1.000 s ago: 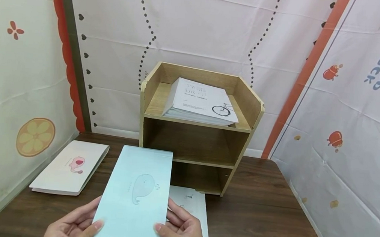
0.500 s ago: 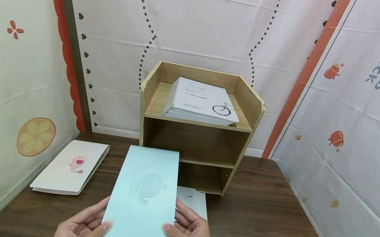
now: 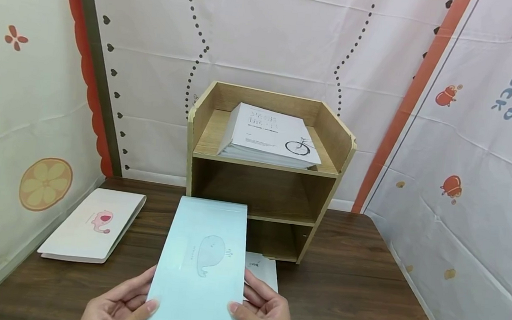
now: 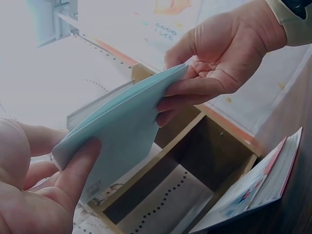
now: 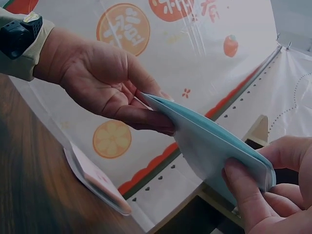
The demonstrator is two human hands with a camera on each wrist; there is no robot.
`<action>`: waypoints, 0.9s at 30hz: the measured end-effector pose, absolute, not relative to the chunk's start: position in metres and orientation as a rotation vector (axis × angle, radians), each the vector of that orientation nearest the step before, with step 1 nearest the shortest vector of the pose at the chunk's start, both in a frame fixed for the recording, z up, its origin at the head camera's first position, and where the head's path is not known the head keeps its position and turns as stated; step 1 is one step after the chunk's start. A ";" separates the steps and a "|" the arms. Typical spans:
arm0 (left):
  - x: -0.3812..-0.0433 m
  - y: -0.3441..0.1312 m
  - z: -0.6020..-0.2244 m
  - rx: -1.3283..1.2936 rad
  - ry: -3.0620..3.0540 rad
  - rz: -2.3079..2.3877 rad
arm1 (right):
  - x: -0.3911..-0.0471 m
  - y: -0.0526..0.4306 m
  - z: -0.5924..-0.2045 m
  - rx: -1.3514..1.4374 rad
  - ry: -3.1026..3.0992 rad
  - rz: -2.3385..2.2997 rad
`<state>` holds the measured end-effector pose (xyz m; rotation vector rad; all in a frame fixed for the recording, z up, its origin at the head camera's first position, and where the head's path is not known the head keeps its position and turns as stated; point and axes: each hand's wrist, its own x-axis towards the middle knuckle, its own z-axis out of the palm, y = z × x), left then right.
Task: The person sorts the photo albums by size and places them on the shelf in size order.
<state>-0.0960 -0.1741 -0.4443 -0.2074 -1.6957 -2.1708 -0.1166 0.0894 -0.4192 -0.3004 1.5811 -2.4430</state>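
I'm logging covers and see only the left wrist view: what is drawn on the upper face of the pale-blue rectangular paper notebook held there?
Observer: The head view shows a whale drawing on the notebook.
Operator: Anything on the table at the person's left?
Observer: Yes, a white rectangular booklet with a pink elephant drawing.
Operator: Does it touch the notebook?
Observer: No, the head view shows dark brown wood-grain tabletop between them.
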 end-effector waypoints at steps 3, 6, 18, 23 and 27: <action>-0.096 -0.172 -0.445 -0.225 -1.687 -2.186 | -0.116 0.092 -0.420 -0.295 1.588 -2.439; -0.097 -0.169 -0.445 -0.222 -1.680 -2.196 | -0.116 0.095 -0.420 -0.299 1.599 -2.439; -0.097 -0.160 -0.436 -0.223 -1.731 -2.201 | -0.115 0.103 -0.419 -0.246 1.664 -2.440; -0.096 -0.158 -0.434 -0.226 -1.762 -2.194 | -0.114 0.106 -0.419 -0.272 1.635 -2.456; -0.098 -0.155 -0.435 -0.215 -1.754 -2.173 | -0.115 0.108 -0.420 -0.298 1.593 -2.475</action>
